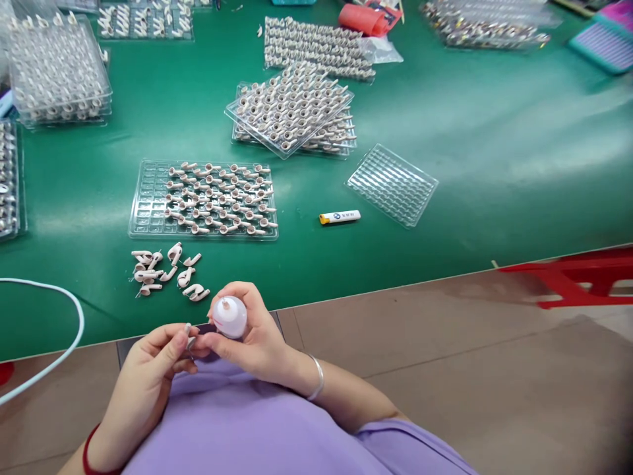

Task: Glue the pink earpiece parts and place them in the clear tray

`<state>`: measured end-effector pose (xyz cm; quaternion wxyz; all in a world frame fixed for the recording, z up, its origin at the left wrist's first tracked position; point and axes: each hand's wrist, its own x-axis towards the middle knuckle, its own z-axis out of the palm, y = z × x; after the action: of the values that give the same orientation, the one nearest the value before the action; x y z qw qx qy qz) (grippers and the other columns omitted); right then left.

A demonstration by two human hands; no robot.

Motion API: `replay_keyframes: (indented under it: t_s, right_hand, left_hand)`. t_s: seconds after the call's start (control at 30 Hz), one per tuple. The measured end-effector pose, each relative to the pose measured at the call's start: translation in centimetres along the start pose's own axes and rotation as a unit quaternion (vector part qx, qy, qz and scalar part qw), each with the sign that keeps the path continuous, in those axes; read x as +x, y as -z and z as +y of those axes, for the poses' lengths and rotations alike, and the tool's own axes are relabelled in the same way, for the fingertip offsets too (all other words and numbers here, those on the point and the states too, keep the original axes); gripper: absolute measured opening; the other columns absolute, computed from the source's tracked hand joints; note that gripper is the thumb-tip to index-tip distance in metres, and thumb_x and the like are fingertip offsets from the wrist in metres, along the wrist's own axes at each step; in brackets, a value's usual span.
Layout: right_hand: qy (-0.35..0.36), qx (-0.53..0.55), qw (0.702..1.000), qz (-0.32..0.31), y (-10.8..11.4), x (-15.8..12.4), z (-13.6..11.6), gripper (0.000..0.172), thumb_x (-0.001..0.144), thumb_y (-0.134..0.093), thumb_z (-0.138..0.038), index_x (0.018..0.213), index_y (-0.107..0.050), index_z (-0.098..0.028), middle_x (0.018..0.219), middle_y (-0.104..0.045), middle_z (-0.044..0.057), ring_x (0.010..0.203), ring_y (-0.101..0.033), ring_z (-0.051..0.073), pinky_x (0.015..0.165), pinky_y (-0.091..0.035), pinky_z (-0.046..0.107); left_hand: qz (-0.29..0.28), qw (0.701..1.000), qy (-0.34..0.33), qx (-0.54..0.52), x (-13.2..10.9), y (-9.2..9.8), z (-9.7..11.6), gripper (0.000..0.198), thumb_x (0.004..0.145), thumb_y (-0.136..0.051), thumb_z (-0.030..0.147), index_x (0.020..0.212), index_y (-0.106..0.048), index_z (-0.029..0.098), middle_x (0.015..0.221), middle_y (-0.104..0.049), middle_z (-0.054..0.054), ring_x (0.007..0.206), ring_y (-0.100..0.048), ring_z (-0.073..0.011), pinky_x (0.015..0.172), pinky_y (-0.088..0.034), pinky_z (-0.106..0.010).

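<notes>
Between the thumb and fingers of my left hand [161,359] is a small white earbud shell [188,332], partly covered by the fingertips. My right hand [252,336] is wrapped round a white squeeze bottle [231,318], its narrow tip facing up toward the camera. Both hands are close together at the table's front edge, fingertips almost touching. Just beyond them lies a loose pile of earbud shells [148,274] on the green table. Behind the pile, a clear plastic tray [148,198] holds rows of the same shells, with bare pockets on its left side.
Stacked trays of shells [294,109] stand farther back, with another stack [59,72] at the far left. A lighter [340,217] and a bare clear tray [393,185] lie right of centre. A white cable [74,310] loops at the left; a red stool [568,280] stands right.
</notes>
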<state>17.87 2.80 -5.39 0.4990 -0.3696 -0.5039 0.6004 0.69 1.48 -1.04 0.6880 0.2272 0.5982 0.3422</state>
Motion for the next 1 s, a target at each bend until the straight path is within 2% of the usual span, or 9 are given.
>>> replay_keyframes:
  t_s: [0.1,0.17,0.23,0.27,0.3,0.43,0.5,0.63,1.0]
  right_hand:
    - [-0.001,-0.03,0.999,0.024,1.1,0.2,-0.2,0.042,0.08,-0.071,-0.025,0.11,-0.042,-0.028,0.093,-0.053,-0.001,0.075,-0.053,0.011,0.065,-0.048,0.025]
    - [-0.001,-0.042,0.998,0.053,1.8,0.4,-0.3,0.041,0.081,-0.07,-0.027,0.111,-0.041,-0.028,0.094,-0.052,0.0,0.078,-0.053,0.013,0.067,-0.048,0.026]
    - [-0.006,-0.044,0.997,0.071,2.3,0.7,-0.1,0.04,0.083,-0.069,-0.029,0.111,-0.041,-0.029,0.094,-0.053,0.0,0.079,-0.054,0.014,0.068,-0.049,0.027]
    - [-0.011,-0.042,0.996,0.075,2.5,0.8,0.0,0.04,0.083,-0.069,-0.03,0.111,-0.041,-0.029,0.094,-0.053,0.0,0.08,-0.054,0.014,0.068,-0.049,0.027]
    - [-0.017,-0.04,0.996,0.077,2.5,0.8,0.1,0.04,0.083,-0.069,-0.031,0.112,-0.041,-0.029,0.093,-0.053,0.0,0.079,-0.054,0.014,0.068,-0.049,0.027]
    - [-0.033,-0.042,0.995,0.085,2.4,0.9,0.5,0.044,0.081,-0.071,-0.032,0.111,-0.04,-0.028,0.093,-0.054,-0.001,0.08,-0.055,0.014,0.069,-0.05,0.027]
    - [-0.034,-0.043,0.995,0.087,2.3,0.9,0.6,0.044,0.081,-0.071,-0.032,0.111,-0.04,-0.028,0.093,-0.054,-0.001,0.08,-0.055,0.014,0.07,-0.05,0.027]
    - [-0.036,-0.042,0.994,0.091,2.4,1.0,0.5,0.043,0.081,-0.071,-0.033,0.11,-0.04,-0.028,0.092,-0.054,-0.001,0.078,-0.055,0.014,0.068,-0.049,0.027]
    - [-0.027,-0.037,0.995,0.083,2.4,1.0,0.4,0.042,0.082,-0.07,-0.03,0.111,-0.04,-0.028,0.092,-0.055,-0.001,0.079,-0.055,0.013,0.067,-0.049,0.026]
  left_hand:
    - [0.082,0.957,-0.199,0.195,0.5,1.8,0.9,0.024,0.075,-0.076,0.045,0.085,-0.077,0.024,0.088,-0.073,-0.005,0.073,-0.065,-0.0176,0.067,-0.055,-0.028]
    - [0.198,0.855,-0.367,0.31,1.3,2.9,1.8,0.015,0.079,-0.073,0.037,0.09,-0.077,0.027,0.096,-0.07,-0.003,0.081,-0.063,-0.0171,0.077,-0.052,-0.029]
    - [0.241,0.785,-0.437,0.367,2.0,3.6,2.4,0.014,0.079,-0.074,0.033,0.092,-0.076,0.028,0.097,-0.068,-0.002,0.082,-0.062,-0.0165,0.08,-0.05,-0.029]
    - [0.233,0.782,-0.439,0.376,2.3,3.7,2.7,0.014,0.078,-0.074,0.033,0.091,-0.076,0.027,0.095,-0.068,-0.002,0.081,-0.062,-0.0164,0.08,-0.05,-0.029]
    - [0.213,0.801,-0.421,0.369,2.5,3.6,2.8,0.014,0.078,-0.074,0.034,0.09,-0.077,0.026,0.093,-0.069,-0.002,0.079,-0.062,-0.0161,0.077,-0.051,-0.029]
    - [0.109,0.959,-0.221,0.14,2.1,2.2,3.1,0.028,0.069,-0.079,0.046,0.083,-0.076,0.021,0.078,-0.072,-0.003,0.066,-0.064,-0.0157,0.055,-0.052,-0.024]
    - [0.066,0.992,-0.109,0.015,1.8,1.4,3.2,0.035,0.06,-0.086,0.046,0.078,-0.075,0.017,0.072,-0.073,-0.005,0.061,-0.064,-0.0144,0.048,-0.049,-0.019]
    - [0.036,0.996,-0.002,-0.077,1.5,0.5,3.6,0.039,0.05,-0.092,0.038,0.074,-0.076,0.013,0.065,-0.072,-0.006,0.053,-0.062,-0.0112,0.044,-0.048,-0.015]
    - [-0.007,0.994,0.043,-0.104,1.2,1.0,3.1,0.032,0.058,-0.09,0.033,0.078,-0.076,0.013,0.068,-0.074,-0.006,0.054,-0.065,-0.0115,0.044,-0.049,-0.014]
